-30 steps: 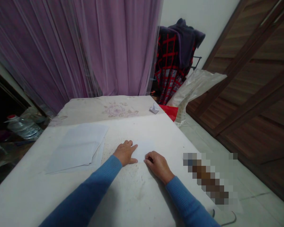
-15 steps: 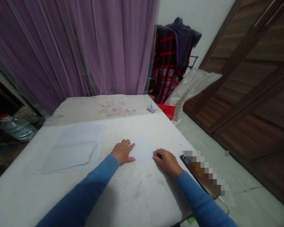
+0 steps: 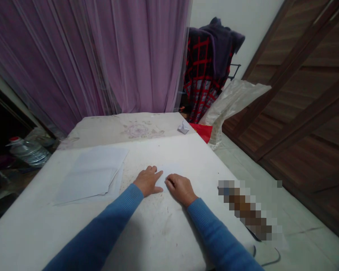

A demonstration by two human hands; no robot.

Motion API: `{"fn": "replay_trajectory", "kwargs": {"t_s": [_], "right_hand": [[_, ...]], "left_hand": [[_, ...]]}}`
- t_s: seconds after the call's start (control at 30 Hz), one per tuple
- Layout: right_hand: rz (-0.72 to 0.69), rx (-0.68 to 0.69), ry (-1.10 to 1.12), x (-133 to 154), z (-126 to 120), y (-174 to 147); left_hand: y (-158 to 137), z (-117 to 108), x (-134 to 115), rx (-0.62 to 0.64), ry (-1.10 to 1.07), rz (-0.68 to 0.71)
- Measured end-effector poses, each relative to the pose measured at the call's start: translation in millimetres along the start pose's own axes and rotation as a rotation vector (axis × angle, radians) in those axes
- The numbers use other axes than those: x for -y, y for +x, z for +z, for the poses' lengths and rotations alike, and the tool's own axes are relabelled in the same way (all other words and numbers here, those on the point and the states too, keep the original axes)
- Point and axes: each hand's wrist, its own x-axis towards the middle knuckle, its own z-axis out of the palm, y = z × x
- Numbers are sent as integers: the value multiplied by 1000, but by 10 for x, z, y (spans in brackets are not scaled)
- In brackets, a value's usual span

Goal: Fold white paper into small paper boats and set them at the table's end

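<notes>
A small sheet of white paper (image 3: 171,166) lies on the white table in front of me, hard to tell from the pale surface. My left hand (image 3: 148,181) rests at its left side, fingers spread and thumb apart. My right hand (image 3: 181,188) is over the paper's right part, fingers curled with their tips close to my left thumb and forefinger. Whether an edge of the paper is caught in those fingers is hidden. To the left is a stack of larger white sheets (image 3: 87,175). A small folded paper piece (image 3: 183,128) stands near the far right edge.
The table (image 3: 169,237) has a flower print at its far end. A phone (image 3: 244,210), partly blurred out, lies at the right edge with a cable (image 3: 271,259) nearby. A large water bottle (image 3: 31,152) stands beyond the left edge, and a red item (image 3: 203,132) beyond the right.
My right hand has moved left from the paper's right edge to over the paper, nearer my left hand. The left hand has stayed in place. The view has shifted slightly.
</notes>
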Motion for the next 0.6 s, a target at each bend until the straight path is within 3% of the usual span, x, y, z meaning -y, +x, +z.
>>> {"fn": "replay_trajectory", "kwargs": {"t_s": [0.13, 0.27, 0.6], "right_hand": [[-85, 5, -51, -79, 56, -111], [-85, -10, -81, -124, 28, -177], [-78, -22, -66, -134, 50, -193]], "left_hand": [[-18, 13, 22, -17, -13, 5], [-46, 74, -7, -64, -45, -38], [-57, 393, -480, -216, -98, -387]]}}
